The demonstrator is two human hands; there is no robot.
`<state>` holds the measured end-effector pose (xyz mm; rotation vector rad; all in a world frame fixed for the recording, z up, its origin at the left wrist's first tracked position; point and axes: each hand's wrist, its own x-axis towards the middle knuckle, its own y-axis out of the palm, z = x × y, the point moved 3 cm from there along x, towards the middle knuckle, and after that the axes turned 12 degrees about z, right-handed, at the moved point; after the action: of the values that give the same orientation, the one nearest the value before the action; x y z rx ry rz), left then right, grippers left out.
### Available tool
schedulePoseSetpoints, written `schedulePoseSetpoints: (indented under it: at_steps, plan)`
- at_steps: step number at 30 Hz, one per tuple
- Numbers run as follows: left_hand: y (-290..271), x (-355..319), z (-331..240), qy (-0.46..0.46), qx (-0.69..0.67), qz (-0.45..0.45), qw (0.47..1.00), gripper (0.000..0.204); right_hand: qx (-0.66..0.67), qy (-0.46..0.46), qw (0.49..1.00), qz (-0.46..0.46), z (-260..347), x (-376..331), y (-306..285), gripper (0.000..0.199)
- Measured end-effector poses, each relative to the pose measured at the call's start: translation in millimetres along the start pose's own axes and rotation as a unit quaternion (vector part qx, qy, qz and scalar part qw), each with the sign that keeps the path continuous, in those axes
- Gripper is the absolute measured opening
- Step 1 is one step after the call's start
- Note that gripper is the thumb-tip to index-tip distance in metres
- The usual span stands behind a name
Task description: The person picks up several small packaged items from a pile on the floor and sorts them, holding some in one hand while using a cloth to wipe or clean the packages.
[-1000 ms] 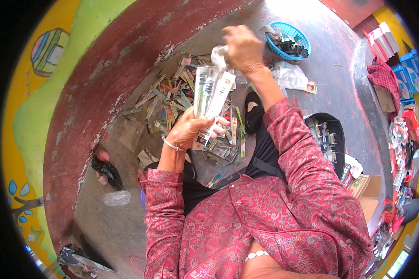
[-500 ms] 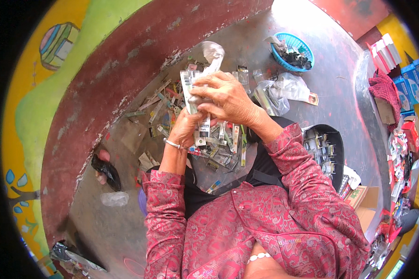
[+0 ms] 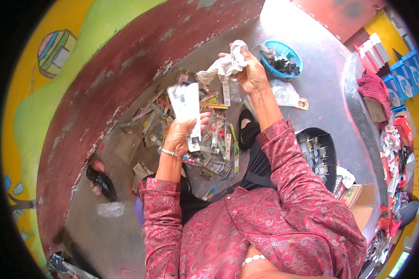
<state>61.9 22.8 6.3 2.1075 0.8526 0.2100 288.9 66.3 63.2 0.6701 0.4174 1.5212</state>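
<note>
My left hand [image 3: 178, 136] is closed around the lower end of a few flat white packets [image 3: 185, 103] with dark print, held upright and slightly blurred. Up and to the right, my right hand [image 3: 252, 76] grips a crumpled off-white cloth [image 3: 224, 66], whose loose end hangs toward the packets. Cloth and packets are apart. On the floor below both hands, between my legs, spreads a pile of narrow packets [image 3: 214, 145], some clear and some coloured.
A blue basket [image 3: 299, 55] with dark scraps stands beyond my right hand, near a white plastic bag [image 3: 284, 96]. At my right are a black container [image 3: 331, 145] of small packages and a cardboard box [image 3: 364, 204]. A black bag [image 3: 102, 182] lies left, before the curved wall [image 3: 63, 139].
My right hand has left the packets and moved up and right, taking the cloth along. My left hand, with the packets, has shifted slightly left and down.
</note>
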Motion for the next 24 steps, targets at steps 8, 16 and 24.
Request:
schedulePoseSetpoints:
  at_steps: [8,16,24]
  plan:
    - [16.3,1.1,-4.5,0.001,0.036,-0.015,0.999,0.033,-0.002,0.068,0.976,0.208,-24.0,-25.3,56.5,0.035]
    - [17.3,-4.9,-5.6,0.016,0.069,0.013,0.997,0.027,-0.662,-0.169,0.730,0.015,-32.5,-34.0,80.7,0.034]
    - [19.3,-4.6,-4.3,-0.030,0.118,0.044,0.992,0.027,-0.719,-0.212,0.628,0.210,-40.7,-36.9,84.6,0.032]
